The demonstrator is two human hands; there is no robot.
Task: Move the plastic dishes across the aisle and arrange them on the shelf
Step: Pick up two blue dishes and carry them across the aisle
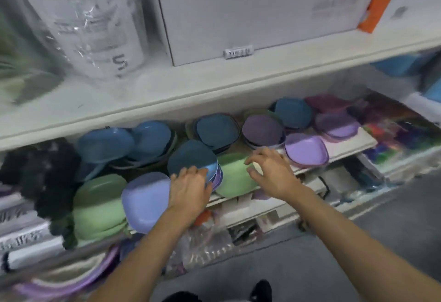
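While both arms reach in over the shelf (334,148), the left hand (188,188) has its fingers curled round the near edge of a small stack (193,158) of dishes, teal on top with blue and purple rims peeking out underneath, so that grip is closed on the stack. The stack sits on the shelf right in the middle, tilted up a bit toward the camera.

The right hand (272,170) hovers just to the right of it, above a green dish (232,175). Its fingers are loosely bent and spread, holding nothing, so that grip is open. Honestly can't tell if the fingertips actually touch the green one, it's kinda blurry there.

Rest of the shelf is packed: blue dishes (107,143) at the back left, another teal pile (218,130) behind the held stack, dull purple ones (262,130) next to that, and a lilac dish (306,150) out front on the right. Front left there's a green pile (99,202) with a periwinkle dish (145,200) leaning against it, touching the left wrist.

Up top, a white box (250,10) and something wrapped in clear plastic (83,20) sit on the upper shelf. Grey floor (393,230) down below on the right.
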